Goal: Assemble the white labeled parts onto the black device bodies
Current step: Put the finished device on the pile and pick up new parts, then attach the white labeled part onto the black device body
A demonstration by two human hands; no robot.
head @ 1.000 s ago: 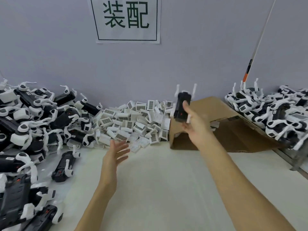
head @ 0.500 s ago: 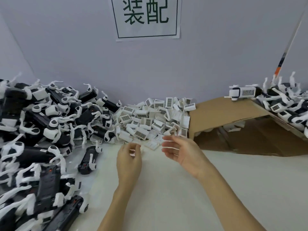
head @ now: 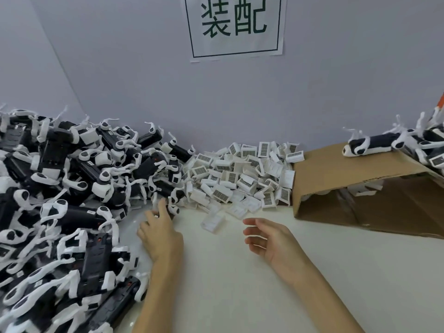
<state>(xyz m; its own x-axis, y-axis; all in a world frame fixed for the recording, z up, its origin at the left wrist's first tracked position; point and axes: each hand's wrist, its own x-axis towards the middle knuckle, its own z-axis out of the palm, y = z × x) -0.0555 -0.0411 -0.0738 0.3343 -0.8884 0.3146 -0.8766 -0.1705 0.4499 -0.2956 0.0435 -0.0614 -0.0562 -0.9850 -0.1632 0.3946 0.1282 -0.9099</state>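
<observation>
1. Right hand (head: 269, 239) hovers above the counter (head: 240, 284), fingers loosely apart, empty.
2. Left hand (head: 159, 230) reaches a black body (head: 168, 207) at the pile's edge; grip cannot be told.
3. White parts (head: 240, 179) heaped behind (light, rigid; pinch by the sides).

On the tabletop (head: 240, 284) before me, the heap of device bodies (head: 72, 188) fills my left side, running back to the wall (head: 144, 80). The pile of labeled parts (head: 240, 179) lies behind centre against that wall, just right of the heap. The cardboard box (head: 348, 186) lies right of the parts, with another heap of devices (head: 408, 143) on and behind it. A sign (head: 235, 27) hangs on the wall above the parts. My left hand (head: 161, 231) reaches to the heap's near edge; my right hand (head: 271, 239) hangs before the parts.
</observation>
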